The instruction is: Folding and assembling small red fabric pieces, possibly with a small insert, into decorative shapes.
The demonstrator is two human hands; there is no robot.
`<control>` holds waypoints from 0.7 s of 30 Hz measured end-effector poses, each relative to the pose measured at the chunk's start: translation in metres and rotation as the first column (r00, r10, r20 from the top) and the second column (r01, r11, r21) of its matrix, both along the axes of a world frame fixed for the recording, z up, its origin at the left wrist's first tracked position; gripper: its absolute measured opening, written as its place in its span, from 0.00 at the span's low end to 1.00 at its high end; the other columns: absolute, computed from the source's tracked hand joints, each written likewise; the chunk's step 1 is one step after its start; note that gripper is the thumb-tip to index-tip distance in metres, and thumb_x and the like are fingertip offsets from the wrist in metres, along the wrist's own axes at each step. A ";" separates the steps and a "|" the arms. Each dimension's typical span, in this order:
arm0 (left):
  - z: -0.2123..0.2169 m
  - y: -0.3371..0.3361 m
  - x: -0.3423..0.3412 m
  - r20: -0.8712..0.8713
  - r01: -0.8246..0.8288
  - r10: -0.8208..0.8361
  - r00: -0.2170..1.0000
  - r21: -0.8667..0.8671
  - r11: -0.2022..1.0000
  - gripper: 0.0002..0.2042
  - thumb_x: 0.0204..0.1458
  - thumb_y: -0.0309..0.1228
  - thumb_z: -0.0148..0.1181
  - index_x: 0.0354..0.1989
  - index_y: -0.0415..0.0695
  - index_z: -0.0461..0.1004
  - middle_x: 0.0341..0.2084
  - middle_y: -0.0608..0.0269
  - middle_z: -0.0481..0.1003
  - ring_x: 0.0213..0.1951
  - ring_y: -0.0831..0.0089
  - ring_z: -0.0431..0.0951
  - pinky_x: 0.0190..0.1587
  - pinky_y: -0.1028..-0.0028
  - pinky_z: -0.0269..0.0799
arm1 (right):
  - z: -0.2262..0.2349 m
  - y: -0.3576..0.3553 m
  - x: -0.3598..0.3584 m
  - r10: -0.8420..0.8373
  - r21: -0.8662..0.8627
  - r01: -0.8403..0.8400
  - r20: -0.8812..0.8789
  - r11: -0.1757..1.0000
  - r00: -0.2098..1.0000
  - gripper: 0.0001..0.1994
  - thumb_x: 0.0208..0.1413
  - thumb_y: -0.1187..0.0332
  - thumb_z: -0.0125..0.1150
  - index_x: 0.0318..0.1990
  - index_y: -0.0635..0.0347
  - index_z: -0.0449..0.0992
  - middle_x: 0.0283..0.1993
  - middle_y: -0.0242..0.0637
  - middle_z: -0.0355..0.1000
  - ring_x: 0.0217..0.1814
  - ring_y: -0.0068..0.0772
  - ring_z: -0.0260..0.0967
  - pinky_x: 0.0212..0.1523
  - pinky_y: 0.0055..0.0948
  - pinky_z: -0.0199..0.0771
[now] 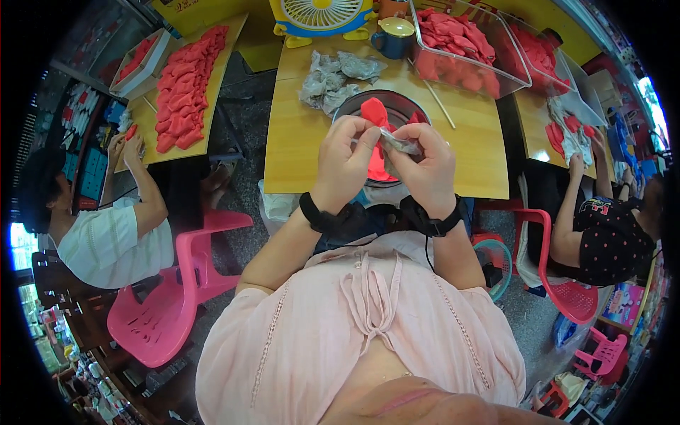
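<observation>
My left hand point(343, 166) and my right hand point(426, 170) meet over a round metal bowl point(345, 106), fingers pinched close together. Between my fingertips is a soft red cloth-like piece point(374, 110), its rounded end sticking up past my left thumb. My right fingers grip a crumpled greyish, film-like wad point(402, 145), which meets the red piece at my left fingertips. Exactly how the two join is hidden by my fingers. More red material point(377, 167) shows in the bowl below my hands. Each wrist wears a black band.
Crumpled clear plastic point(333, 81) lies left of the bowl; a thin stick point(433, 95) lies right. Behind stand a yellow-blue fan point(322, 15), a lidded mug point(392, 42) and a clear bin point(496, 81) of red pieces. Co-workers sit at side tables, left point(219, 85) and right point(528, 131).
</observation>
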State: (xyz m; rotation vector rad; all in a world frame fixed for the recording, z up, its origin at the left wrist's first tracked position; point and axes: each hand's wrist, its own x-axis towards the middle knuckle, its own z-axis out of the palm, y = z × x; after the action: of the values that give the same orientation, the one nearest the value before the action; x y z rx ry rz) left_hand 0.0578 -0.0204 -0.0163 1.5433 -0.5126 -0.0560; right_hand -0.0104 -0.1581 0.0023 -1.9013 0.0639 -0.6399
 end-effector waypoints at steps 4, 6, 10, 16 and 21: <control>-0.005 -0.001 0.006 0.279 -0.046 0.021 0.960 0.082 0.996 0.06 0.56 0.27 0.57 0.35 0.36 0.72 0.41 0.52 0.71 0.38 0.64 0.74 0.38 0.71 0.71 | -0.006 -0.001 0.005 0.003 -0.132 0.010 0.095 0.991 0.996 0.09 0.42 0.79 0.66 0.34 0.63 0.75 0.32 0.39 0.73 0.31 0.35 0.72 0.32 0.28 0.71; -0.003 -0.001 0.004 0.201 -0.009 -0.007 0.980 0.079 0.997 0.06 0.57 0.27 0.56 0.35 0.36 0.72 0.41 0.52 0.71 0.38 0.64 0.74 0.39 0.70 0.71 | -0.010 0.000 0.008 -0.027 -0.128 0.041 0.108 0.991 0.994 0.09 0.43 0.79 0.65 0.34 0.63 0.76 0.32 0.39 0.73 0.32 0.37 0.72 0.32 0.29 0.72; -0.010 -0.003 -0.001 0.141 0.022 -0.031 0.990 0.067 0.998 0.06 0.57 0.26 0.56 0.34 0.35 0.71 0.41 0.51 0.71 0.38 0.63 0.74 0.40 0.70 0.71 | -0.007 0.004 0.010 -0.147 -0.156 0.164 0.111 0.974 0.983 0.09 0.43 0.80 0.65 0.34 0.62 0.76 0.32 0.40 0.73 0.33 0.38 0.72 0.33 0.30 0.73; -0.006 -0.002 -0.001 0.109 -0.008 0.003 0.994 0.049 0.999 0.06 0.57 0.27 0.56 0.35 0.35 0.71 0.42 0.49 0.71 0.39 0.64 0.74 0.41 0.71 0.71 | -0.018 -0.002 0.007 0.040 -0.045 -0.035 0.103 0.998 0.994 0.10 0.47 0.77 0.63 0.40 0.64 0.78 0.35 0.38 0.74 0.34 0.32 0.72 0.35 0.26 0.71; -0.018 0.002 0.008 0.116 -0.040 0.038 0.993 0.014 0.999 0.07 0.58 0.27 0.55 0.36 0.35 0.71 0.44 0.49 0.71 0.39 0.65 0.74 0.41 0.71 0.70 | -0.023 0.008 0.007 0.160 0.101 -0.174 0.135 0.980 0.978 0.11 0.56 0.79 0.58 0.47 0.65 0.77 0.44 0.35 0.70 0.47 0.27 0.67 0.45 0.23 0.68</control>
State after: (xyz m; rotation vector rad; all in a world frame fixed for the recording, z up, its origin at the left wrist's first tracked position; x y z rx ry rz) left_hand 0.0653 -0.0188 -0.0347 1.5780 -0.5743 0.0596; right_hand -0.0030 -0.1506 -0.0204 -1.7330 -0.1380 -0.6270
